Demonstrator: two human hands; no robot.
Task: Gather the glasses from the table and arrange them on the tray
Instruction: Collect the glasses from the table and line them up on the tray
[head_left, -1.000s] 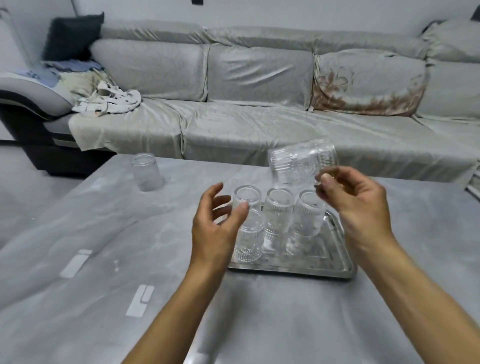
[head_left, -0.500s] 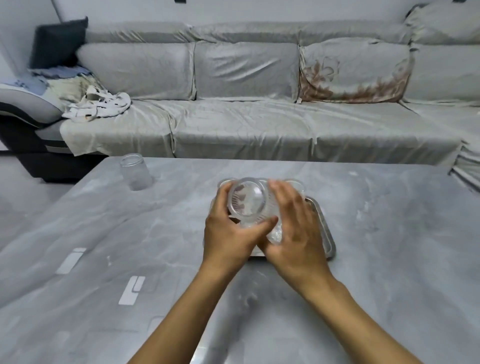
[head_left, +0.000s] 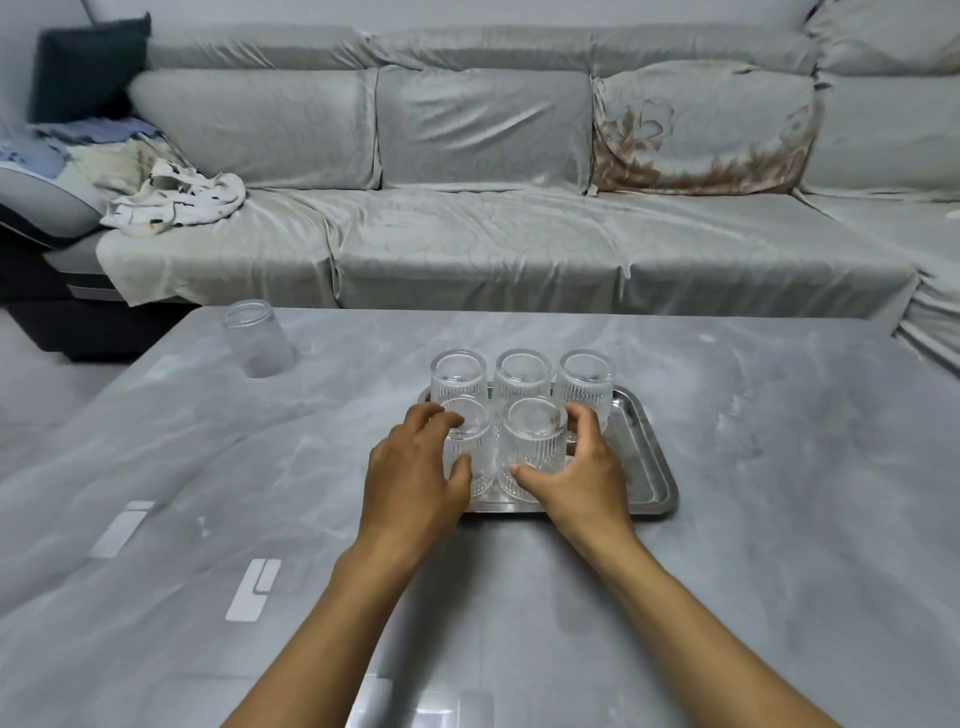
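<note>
Ribbed clear drinking glasses, five of them, stand upside down on the rectangular stainless-steel tray (head_left: 649, 457) at the centre of the grey marble-patterned table (head_left: 779, 519): three in a back row, two in front. The front-right glass (head_left: 532, 447), which both hands held in the air half a second ago, now rests on the tray with the right hand (head_left: 576, 478) wrapped around it. The left hand (head_left: 410, 478) curls around the front-left glass (head_left: 470, 452). One more clear glass (head_left: 257, 338) stands apart on the table at ten o'clock from the tray.
</note>
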